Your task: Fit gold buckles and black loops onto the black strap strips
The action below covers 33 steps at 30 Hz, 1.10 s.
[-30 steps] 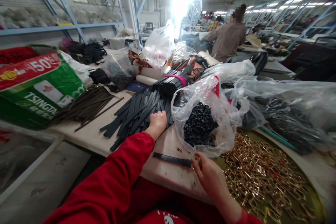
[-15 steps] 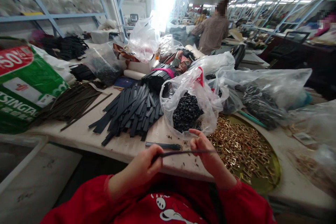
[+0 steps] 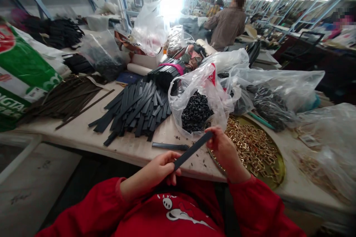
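A flat dark strap (image 3: 193, 150) is stretched between my two hands above the table's front edge. My left hand (image 3: 164, 164) pinches its lower end, and my right hand (image 3: 222, 146) grips its upper end. Behind it on the table lies another dark strap (image 3: 170, 146), its right end near small dark bits. To the left fans out a pile of black straps (image 3: 136, 109). A plastic bag (image 3: 178, 122) stands open behind my hands, full of small black loops (image 3: 197, 113). On my right, a round golden tray (image 3: 281, 166) carries many gold metal buckles (image 3: 250, 148).
Brown strips (image 3: 66, 98) and a green printed bag (image 3: 25, 70) occupy the left side. Clear bags (image 3: 280, 77) crowd the right and back of the table (image 3: 122, 152). A person (image 3: 229, 24) in brown stands farther back, facing away.
The strap has turned from edge-on and level to slanting, its broad face showing. My right hand has closed on its upper end, where a finger was pointing out before. The view has shifted slightly.
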Available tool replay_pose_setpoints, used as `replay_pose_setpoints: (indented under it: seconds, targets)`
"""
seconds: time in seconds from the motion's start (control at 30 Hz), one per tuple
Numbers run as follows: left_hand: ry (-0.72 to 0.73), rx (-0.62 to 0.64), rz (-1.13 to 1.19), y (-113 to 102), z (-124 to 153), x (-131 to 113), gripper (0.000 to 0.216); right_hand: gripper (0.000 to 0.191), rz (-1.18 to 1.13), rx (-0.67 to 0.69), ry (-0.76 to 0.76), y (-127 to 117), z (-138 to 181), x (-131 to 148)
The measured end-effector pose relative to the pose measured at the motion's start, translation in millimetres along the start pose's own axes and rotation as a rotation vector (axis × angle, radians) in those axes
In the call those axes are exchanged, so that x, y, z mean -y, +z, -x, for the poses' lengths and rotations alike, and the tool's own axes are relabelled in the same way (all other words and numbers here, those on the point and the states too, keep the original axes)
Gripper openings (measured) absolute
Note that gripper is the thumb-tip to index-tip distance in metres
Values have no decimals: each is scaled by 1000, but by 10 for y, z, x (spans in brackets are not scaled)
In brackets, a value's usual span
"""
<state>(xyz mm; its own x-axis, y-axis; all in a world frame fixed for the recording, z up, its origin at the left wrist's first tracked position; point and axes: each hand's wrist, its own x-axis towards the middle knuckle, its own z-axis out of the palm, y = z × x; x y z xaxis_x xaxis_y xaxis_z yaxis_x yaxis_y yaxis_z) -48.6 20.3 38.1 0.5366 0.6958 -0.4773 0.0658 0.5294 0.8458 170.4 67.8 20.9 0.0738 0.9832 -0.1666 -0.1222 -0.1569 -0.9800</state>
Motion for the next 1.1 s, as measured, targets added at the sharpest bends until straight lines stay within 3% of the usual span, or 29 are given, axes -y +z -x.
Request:
replay_pose_setpoints:
  seconds: [0.13, 0.27, 0.43, 0.57, 0.7, 0.87, 1.1]
  targets:
    - [-61, 76, 177, -1, -165, 8, 26, 32, 184, 78, 5, 119, -142, -78]
    - [-114, 3, 320, -7, -396, -113, 24, 35, 317, 175, 24, 221, -425, -170]
    - [-122, -76, 407, -101, -532, -204, 22, 25, 827, 20, -392, 208, -1004, -202]
    - [-109, -92, 445, -186, -561, -171, 24, 22, 1239, 185, -479, 301, -1295, -236]
    - [-73, -69, 476, -239, -588, -103, 25, 18, 1478, 229, -476, 342, -1296, -284]
    - [-68, -158, 373, -260, -640, -6, 39, 18, 1549, 243, -519, 230, -1146, -286]
    - [-93, -234, 264, -167, -601, -22, 11, 11, 1503, 281, -450, 142, -1068, -337]
